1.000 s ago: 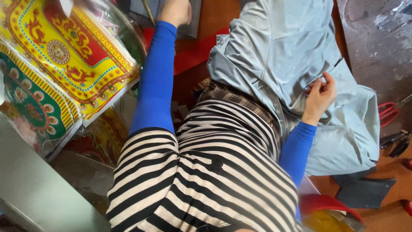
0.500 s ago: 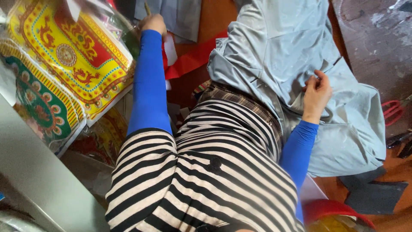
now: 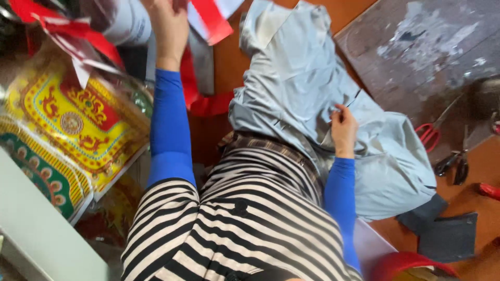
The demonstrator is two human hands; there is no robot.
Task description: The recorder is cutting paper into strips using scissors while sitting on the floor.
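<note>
Near the centre right of the frame, the right hand (image 3: 344, 127) pinches a fold of the pale grey-blue cloth (image 3: 312, 88), which lies spread over the lap and the orange floor (image 3: 484, 161); by the look of it the cloth work is only partly done. At the top edge the left hand (image 3: 167, 18) reaches among red-and-white papers (image 3: 211, 18); how far its fingers are closed I cannot tell. Compared with a second ago, that arm has stretched further up, while the right hand has stayed pinched on the cloth.
</note>
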